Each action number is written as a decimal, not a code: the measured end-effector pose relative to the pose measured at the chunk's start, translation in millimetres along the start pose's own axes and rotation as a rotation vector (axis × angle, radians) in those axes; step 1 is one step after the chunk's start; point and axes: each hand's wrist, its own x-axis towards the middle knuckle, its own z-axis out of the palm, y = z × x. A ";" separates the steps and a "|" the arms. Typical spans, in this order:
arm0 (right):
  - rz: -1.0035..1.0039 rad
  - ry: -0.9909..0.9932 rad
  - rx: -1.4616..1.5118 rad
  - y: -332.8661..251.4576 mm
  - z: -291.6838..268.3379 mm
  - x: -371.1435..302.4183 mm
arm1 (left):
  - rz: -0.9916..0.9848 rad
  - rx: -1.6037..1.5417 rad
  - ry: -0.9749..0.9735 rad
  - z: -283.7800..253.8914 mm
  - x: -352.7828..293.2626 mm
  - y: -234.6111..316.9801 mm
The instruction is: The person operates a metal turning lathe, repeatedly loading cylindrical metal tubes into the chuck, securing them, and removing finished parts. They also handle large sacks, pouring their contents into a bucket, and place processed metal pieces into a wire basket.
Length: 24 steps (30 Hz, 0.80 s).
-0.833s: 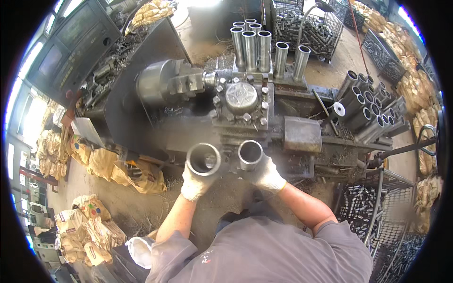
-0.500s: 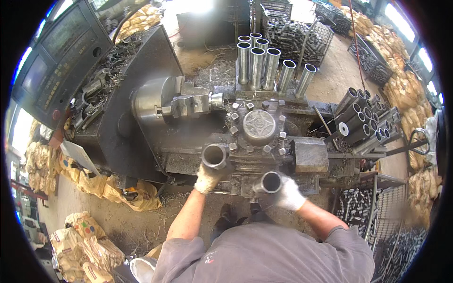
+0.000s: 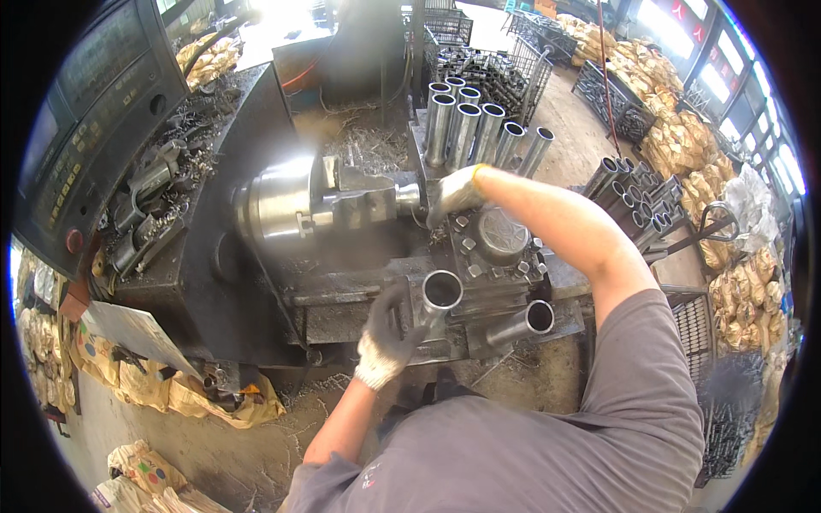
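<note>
My left hand (image 3: 386, 338), in a glove with a dark palm and pale cuff, is beside an upright metal tube (image 3: 442, 295) at the machine's near edge. Its fingers curve apart, and a gap shows between them and the tube. A second metal tube (image 3: 537, 318) stands just to the right, untouched. My right hand (image 3: 457, 192), gloved and blurred, reaches over the far side of the round tool turret (image 3: 503, 235), close to the bright end of the part (image 3: 407, 198) in the lathe chuck (image 3: 278, 205). The right fingers are smeared, so their grip is unclear.
Several upright tubes (image 3: 462, 132) stand behind the turret. More tubes (image 3: 633, 197) are bunched at the right. A control panel (image 3: 94, 128) and a chip-strewn metal housing (image 3: 192, 205) fill the left. A wire crate (image 3: 688, 329) and stacked sacks (image 3: 744, 303) stand farther right.
My right hand has left its tube at the near edge and moved up past the turret towards the chuck. The left tube now stands to the right of my left hand, whose fingers have loosened.
</note>
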 end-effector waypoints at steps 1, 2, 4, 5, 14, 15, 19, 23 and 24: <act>-0.130 0.076 0.046 -21.4 0.2 -1.2 | 0.026 0.021 0.078 -20.0 -1.5 -3.5; -0.260 0.148 0.085 -42.2 0.1 -4.0 | 0.031 0.036 0.169 -36.9 -3.9 -2.0; -0.160 0.281 -0.050 -23.8 7.2 7.4 | 0.088 0.197 0.258 -68.7 2.8 -17.3; -0.271 0.412 -0.152 -1.5 10.2 6.8 | 0.081 0.244 0.313 -79.6 6.6 -24.2; 0.095 1.222 0.476 28.3 -87.2 -166.9 | 0.309 0.953 0.356 -135.8 79.7 -18.3; 0.119 1.334 0.354 10.0 -105.1 -184.7 | 0.285 1.037 0.337 -137.7 92.9 -15.2; -0.225 1.849 0.183 -20.1 -157.0 -196.4 | 0.313 1.178 0.268 -140.3 130.4 -24.5; -0.620 2.424 -0.061 65.6 -207.0 -97.4 | 0.331 1.248 0.305 -123.6 156.6 -23.8; -0.346 2.205 -0.108 101.5 -182.8 -72.7 | 0.211 1.256 0.229 -115.2 168.8 -8.3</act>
